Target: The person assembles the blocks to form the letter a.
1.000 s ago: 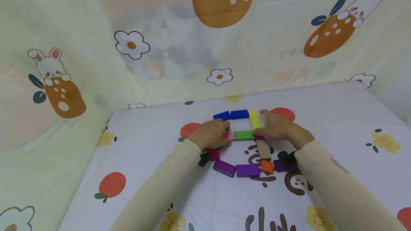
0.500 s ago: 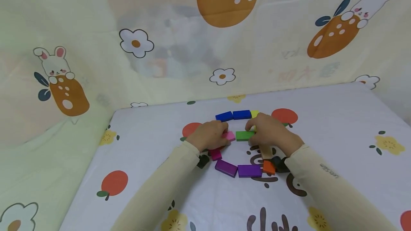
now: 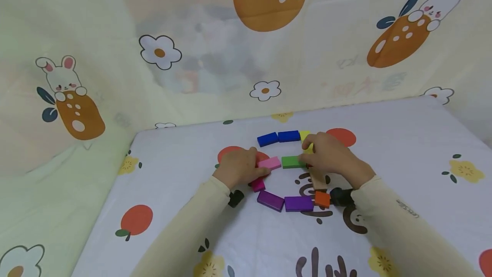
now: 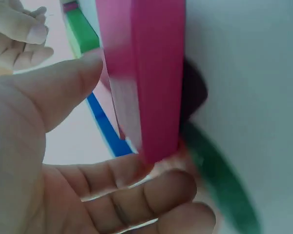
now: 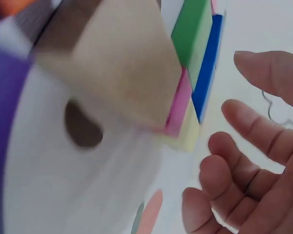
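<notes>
My left hand (image 3: pixel 237 168) is at the left side of a ring of coloured blocks, thumb and fingers spread apart. Its thumb lies near the pink block (image 3: pixel 272 163); in the left wrist view its fingertips are right at the end of the magenta block (image 4: pixel 158 87). My right hand (image 3: pixel 330 153) hovers at the ring's right side, over the yellow block (image 3: pixel 305 135) and the end of the green block (image 3: pixel 292 162). In the right wrist view its fingers are loosely bent with nothing between them. The natural wooden block (image 5: pixel 127 63) lies just below that hand.
Two blue blocks (image 3: pixel 288 136) form the far row. Nearer lie two purple blocks (image 3: pixel 299 204) and an orange block (image 3: pixel 322 199). Another purple block (image 5: pixel 10 122) shows in the right wrist view. A white patterned cloth (image 3: pixel 169 200) covers the table; a printed curtain (image 3: pixel 207 110) stands behind.
My left hand has drawn back left, uncovering more of the pink block. My right hand moved left over the yellow and green blocks, then shifted slightly back right.
</notes>
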Action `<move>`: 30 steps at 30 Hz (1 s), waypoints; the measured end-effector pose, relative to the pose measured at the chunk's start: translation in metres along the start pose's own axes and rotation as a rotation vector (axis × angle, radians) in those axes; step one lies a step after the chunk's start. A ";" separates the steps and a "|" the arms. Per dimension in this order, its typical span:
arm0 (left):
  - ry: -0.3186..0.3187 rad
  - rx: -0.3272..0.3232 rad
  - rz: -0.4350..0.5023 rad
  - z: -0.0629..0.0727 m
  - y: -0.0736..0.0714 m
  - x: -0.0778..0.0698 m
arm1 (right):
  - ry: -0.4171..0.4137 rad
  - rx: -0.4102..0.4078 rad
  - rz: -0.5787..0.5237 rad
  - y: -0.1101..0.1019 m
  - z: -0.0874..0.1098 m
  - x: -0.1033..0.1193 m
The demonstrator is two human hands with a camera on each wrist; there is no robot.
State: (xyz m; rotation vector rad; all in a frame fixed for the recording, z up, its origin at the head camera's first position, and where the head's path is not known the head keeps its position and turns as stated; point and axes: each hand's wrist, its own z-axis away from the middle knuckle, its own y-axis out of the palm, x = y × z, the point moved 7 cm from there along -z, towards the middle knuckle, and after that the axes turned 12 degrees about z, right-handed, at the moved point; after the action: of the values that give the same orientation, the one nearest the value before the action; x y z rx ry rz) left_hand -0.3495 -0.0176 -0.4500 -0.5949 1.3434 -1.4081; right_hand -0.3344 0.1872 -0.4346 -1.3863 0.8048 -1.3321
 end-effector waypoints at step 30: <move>0.211 -0.043 -0.037 -0.007 0.005 -0.036 | 0.125 0.107 0.002 0.019 0.030 -0.030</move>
State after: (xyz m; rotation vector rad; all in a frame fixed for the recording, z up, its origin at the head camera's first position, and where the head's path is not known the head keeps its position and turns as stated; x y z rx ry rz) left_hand -0.3421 0.0183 -0.4459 -0.5126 1.5392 -1.5073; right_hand -0.3073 0.2165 -0.4576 -1.2279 0.8046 -1.4506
